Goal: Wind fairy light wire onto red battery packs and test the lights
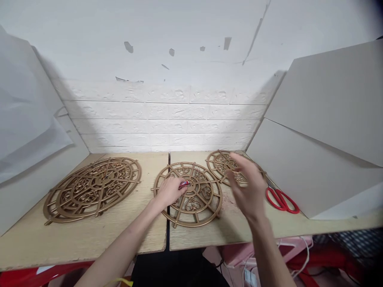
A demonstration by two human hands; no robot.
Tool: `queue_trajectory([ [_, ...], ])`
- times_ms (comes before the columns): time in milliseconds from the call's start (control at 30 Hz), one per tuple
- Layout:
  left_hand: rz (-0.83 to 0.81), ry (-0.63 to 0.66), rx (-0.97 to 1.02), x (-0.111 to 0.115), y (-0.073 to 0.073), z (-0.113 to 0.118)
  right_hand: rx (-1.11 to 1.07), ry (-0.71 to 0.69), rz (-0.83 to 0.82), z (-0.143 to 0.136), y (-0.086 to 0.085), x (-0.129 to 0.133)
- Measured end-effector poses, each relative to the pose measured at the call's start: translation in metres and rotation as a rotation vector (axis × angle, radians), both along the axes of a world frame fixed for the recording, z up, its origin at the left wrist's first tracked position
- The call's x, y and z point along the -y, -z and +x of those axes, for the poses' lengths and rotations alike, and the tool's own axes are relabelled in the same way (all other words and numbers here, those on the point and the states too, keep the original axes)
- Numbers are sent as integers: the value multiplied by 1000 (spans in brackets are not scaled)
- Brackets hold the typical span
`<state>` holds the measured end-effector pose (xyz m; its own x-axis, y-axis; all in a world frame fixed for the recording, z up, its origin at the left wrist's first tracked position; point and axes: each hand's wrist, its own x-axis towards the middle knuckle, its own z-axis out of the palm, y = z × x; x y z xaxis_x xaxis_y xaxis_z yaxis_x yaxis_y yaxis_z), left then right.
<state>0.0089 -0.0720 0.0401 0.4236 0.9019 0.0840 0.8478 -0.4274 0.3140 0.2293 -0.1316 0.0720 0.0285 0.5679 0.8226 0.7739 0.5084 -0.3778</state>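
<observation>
My left hand [170, 190] is closed around a small red battery [184, 183] with white and blue marks. It is over the hub of a round gold openwork clock frame [193, 204] that lies flat in the middle. My right hand [247, 181] is raised with thumb and fingers apart, nothing visible in it. Behind that hand, partly covered, lies another gold frame [218, 158]. Red-handled scissors [281, 199] rest to the right of it, their blades mostly hidden.
Several similar gold frames are stacked [92, 189] on the left of the wooden table [149, 235]. A dark gap [168, 235] splits the tabletop. White panels [326, 103] stand at both sides, and a white brick-patterned wall [179, 119] closes the back.
</observation>
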Motion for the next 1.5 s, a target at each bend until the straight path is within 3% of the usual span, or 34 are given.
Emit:
queue_trajectory([
  [167, -12, -33, -1, -1, -1, 0, 26, -65, -141, -16, 14, -35],
  [300, 27, -36, 23, -1, -1, 1, 73, -206, -279, -22, 7, -60],
  [467, 5, -70, 86, -2, -3, 0, -120, -439, -459, -38, 11, -84],
  [633, 0, -90, 311, -11, 3, -5, -52, -604, -557, -47, 35, -89],
  [767, -14, -59, 566, -23, 15, -9, -33, -712, -585, -46, 44, -88],
  [1133, -17, -96, 845, -26, 16, -9, -173, -637, -663, -56, 55, -88],
  [1333, 23, -89, 839, -25, 17, -8, -265, -650, -605, -59, 58, -88],
  [1500, 72, -76, 789, -25, 18, -9, -465, -720, -666, -62, 62, -89],
])
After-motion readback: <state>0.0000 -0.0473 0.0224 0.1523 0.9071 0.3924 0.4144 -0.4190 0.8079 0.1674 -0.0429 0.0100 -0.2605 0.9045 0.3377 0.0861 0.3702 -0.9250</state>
